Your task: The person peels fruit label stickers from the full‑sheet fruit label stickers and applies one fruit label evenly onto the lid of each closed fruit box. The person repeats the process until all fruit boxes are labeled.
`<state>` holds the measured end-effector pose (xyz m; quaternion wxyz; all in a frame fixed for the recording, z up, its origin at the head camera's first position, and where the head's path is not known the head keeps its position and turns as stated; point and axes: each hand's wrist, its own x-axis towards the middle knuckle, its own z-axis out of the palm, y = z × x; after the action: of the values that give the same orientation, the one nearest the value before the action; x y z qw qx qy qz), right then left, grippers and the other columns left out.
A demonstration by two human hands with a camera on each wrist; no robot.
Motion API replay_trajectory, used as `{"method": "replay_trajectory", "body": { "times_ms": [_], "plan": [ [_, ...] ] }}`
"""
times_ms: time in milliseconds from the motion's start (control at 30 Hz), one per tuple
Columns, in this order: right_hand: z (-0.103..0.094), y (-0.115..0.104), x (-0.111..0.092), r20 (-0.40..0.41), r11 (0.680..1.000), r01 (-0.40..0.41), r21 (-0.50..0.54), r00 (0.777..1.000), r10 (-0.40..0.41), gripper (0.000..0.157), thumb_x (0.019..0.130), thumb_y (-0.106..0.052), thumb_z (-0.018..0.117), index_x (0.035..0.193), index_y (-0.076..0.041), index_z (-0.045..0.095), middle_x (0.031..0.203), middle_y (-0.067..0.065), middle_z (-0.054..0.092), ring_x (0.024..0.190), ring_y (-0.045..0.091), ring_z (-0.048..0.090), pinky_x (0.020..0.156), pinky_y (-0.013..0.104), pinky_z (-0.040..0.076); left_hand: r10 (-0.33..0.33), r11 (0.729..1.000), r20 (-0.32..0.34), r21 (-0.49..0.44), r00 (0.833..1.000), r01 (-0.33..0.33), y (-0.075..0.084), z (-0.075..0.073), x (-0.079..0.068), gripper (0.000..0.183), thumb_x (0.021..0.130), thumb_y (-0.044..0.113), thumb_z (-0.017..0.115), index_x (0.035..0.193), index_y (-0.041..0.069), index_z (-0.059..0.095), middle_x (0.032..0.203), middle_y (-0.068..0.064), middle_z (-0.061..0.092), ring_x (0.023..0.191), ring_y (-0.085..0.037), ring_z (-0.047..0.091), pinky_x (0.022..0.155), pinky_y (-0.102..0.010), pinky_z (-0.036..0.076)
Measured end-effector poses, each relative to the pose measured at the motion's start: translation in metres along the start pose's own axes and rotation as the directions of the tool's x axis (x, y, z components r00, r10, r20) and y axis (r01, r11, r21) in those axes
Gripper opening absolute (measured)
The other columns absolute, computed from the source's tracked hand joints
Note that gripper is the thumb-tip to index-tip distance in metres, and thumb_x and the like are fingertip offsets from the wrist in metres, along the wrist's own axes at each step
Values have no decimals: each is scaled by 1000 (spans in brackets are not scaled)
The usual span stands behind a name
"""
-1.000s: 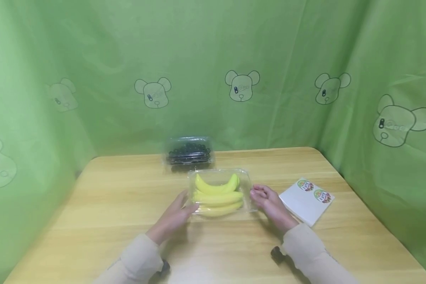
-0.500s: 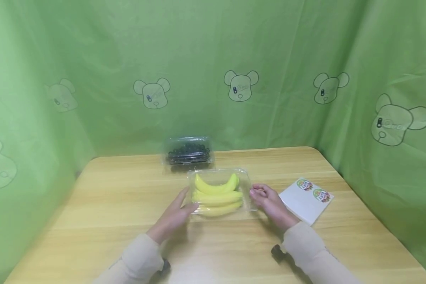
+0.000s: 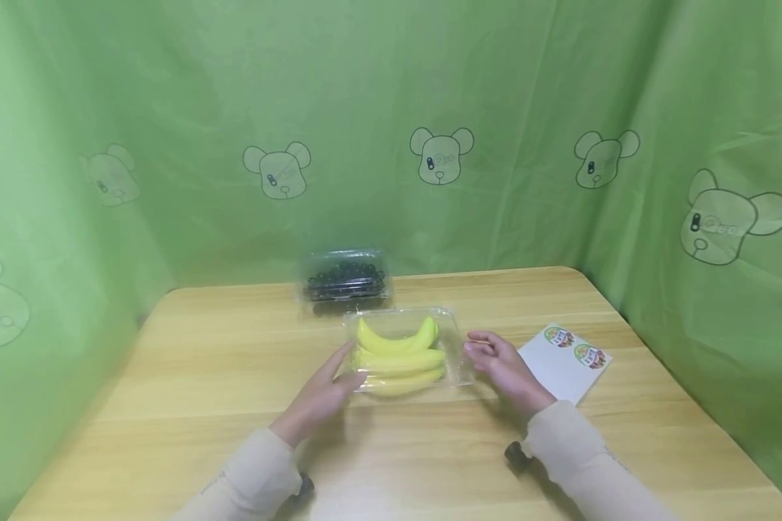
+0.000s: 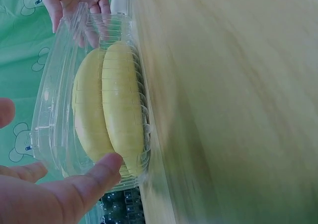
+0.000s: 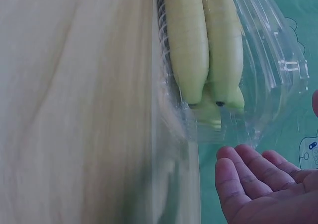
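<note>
A clear plastic clamshell box (image 3: 459, 373) stands in the middle of the table, with several yellow bananas (image 3: 400, 362) inside. My left hand (image 3: 319, 398) is at its left end, thumb across the near lower corner and the other fingers spread along the side. In the left wrist view, the thumb (image 4: 99, 179) overlaps the box wall in front of a banana. My right hand (image 3: 505, 369) is just off the right end, palm up. In the right wrist view its fingers (image 5: 253, 169) are nearly straight, hold nothing and point at the box.
Behind the banana box stands another clear box (image 3: 345, 286) of dark round fruit. A white pad (image 3: 557, 373) with two round fruit stickers (image 3: 589, 356) lies beyond my right hand. Green curtains (image 3: 365, 87) enclose the wooden table (image 3: 189, 362).
My right hand has shifted slightly right, away from the end of the banana box, and now overlaps the white pad's corner. My left hand and the box have hardly moved.
</note>
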<state>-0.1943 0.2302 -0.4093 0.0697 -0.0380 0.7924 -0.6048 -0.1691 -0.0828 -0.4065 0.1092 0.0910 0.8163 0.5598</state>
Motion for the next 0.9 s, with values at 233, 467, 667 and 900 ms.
{"method": "replay_trajectory", "body": {
  "times_ms": [233, 467, 667, 900],
  "plan": [
    [-9, 1, 1, -9, 1000, -7, -18, 1000, 6, 58, 92, -33, 53, 136, -2, 31, 134, 22, 41, 120, 34, 42, 99, 44, 37, -4, 1000, 4, 0, 1000, 4, 0, 0, -1, 64, 89, 39, 54, 144, 32, 21, 150, 4, 17, 133, -34, 21, 103, -61, 13],
    [-21, -1, -1, -19, 999, 23, -35, 1000, -24, 56, 92, -30, 53, 132, 3, 32, 132, 25, 41, 117, 37, 44, 99, 46, 36, 7, 1000, -6, 25, 1000, -7, 0, 0, 0, 64, 89, 42, 53, 143, 34, 21, 149, 6, 18, 134, -30, 19, 104, -60, 13],
    [-32, 1, 0, -65, 998, 55, -34, 996, -57, 28, 90, -20, 57, 99, 3, 43, 121, 28, 50, 106, 33, 55, 92, 44, 44, 8, 999, -2, 33, 1000, -8, 0, 0, 0, 65, 88, 43, 53, 144, 32, 21, 149, 5, 18, 134, -30, 19, 104, -59, 12],
    [-48, 8, 3, -10, 993, 65, 101, 998, -64, 34, 94, -1, 42, 66, -12, 25, 112, 24, 55, 97, 23, 60, 82, 37, 51, 16, 999, -1, 38, 1000, -16, -1, 0, 1, 65, 89, 42, 53, 145, 29, 21, 149, 6, 18, 134, -31, 19, 104, -60, 12]
  ]
}}
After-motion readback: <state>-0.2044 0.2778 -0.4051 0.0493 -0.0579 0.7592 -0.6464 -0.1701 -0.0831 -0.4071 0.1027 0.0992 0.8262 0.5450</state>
